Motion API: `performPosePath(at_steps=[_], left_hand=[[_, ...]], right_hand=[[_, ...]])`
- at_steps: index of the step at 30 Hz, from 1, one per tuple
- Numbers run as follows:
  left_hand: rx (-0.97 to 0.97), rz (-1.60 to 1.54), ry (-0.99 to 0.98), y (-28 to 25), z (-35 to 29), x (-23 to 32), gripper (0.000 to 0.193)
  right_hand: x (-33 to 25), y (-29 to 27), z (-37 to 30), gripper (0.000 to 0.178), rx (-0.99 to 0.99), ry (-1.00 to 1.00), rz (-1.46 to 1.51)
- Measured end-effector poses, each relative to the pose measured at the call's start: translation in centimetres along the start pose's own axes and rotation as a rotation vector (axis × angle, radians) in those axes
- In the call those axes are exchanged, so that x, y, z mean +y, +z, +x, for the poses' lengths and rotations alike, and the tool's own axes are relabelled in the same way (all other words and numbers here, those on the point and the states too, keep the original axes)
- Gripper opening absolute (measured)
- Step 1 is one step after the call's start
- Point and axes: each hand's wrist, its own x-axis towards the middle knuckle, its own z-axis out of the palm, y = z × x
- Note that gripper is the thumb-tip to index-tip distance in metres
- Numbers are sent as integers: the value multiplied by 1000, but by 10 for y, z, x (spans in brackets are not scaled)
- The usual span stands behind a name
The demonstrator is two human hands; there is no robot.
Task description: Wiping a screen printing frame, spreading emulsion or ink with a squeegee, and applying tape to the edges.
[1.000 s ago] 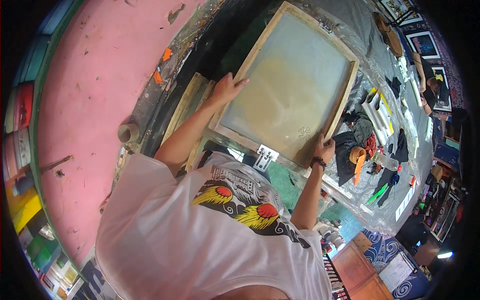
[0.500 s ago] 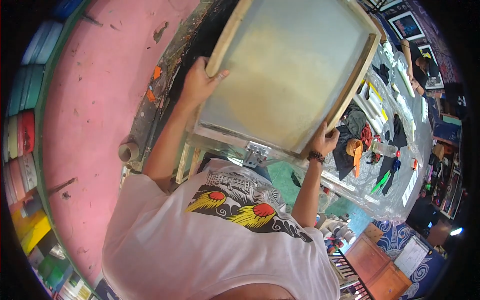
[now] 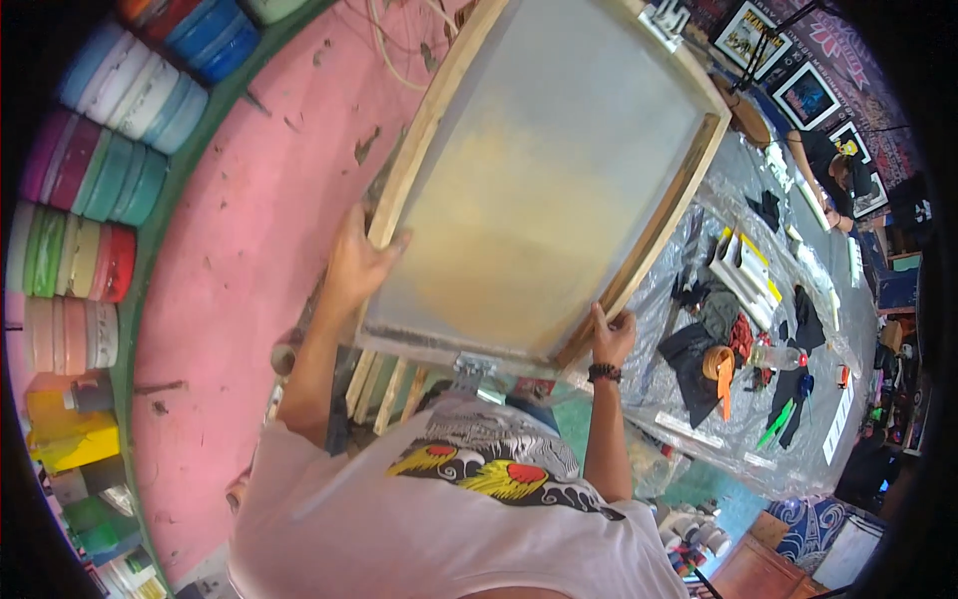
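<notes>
A large wooden-framed printing screen fills the upper middle of the head view, its pale mesh carrying a yellowish stain. My left hand grips the frame's left bar, thumb on the near face and the other fingers hidden behind. On the lower right corner, my right hand is closed, with the thumb along the bar. A metal hinge clamp sits under the screen's lower edge, and another metal clamp shows at its upper right.
On the right, a plastic-covered table bears dark cloths, an orange tape roll, a clear bottle and white squeegee-like bars. Paint tubs line a shelf beyond the pink wall. Another person is at the far right.
The screen and both my hands appear lower and further left in the view. My left hand has come down relative to the view. The upper clamp and more paint tubs now show.
</notes>
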Motion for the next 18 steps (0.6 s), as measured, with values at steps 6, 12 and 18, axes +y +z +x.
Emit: performPosePath(at_steps=[6, 12, 18], left_hand=[[40, -165, -15, 1, -20, -16, 45], [92, -114, -31, -7, -40, -27, 43], [125, -61, 10, -12, -50, -16, 39]], right_hand=[[-40, -12, 25, 37, 209, -230, -10], [-187, -38, 118, 23, 188, -658, 94], [-300, -33, 186, 54, -298, -302, 631]])
